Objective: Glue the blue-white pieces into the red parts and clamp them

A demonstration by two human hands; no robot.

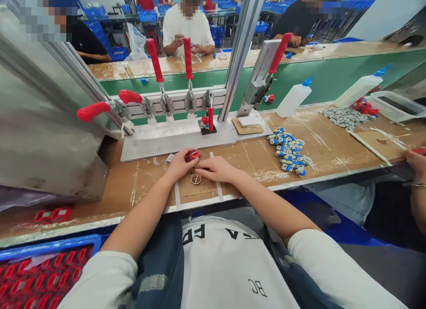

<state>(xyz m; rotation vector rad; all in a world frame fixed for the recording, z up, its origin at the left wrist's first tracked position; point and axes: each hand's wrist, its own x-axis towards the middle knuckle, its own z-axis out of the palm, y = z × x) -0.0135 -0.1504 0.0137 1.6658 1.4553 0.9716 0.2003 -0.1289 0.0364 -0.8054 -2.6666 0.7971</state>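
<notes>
My left hand (179,163) is closed around a small red plastic part (192,156), held just above the brown bench top. My right hand (215,169) rests beside it with fingers curled and pressed down on the bench, touching the area near the red part. A small round ring-shaped piece (196,179) lies on the bench just below both hands. Whether the right fingers pinch anything is hidden.
A metal jig plate (176,138) with several red-handled toggle clamps (155,60) stands behind my hands. A heap of blue-and-white parts (289,151) lies to the right, with glue bottles (294,98) and grey pieces (346,118) beyond. A blue bin of red parts (43,273) sits lower left. Another person's hand (416,164) is at the right edge.
</notes>
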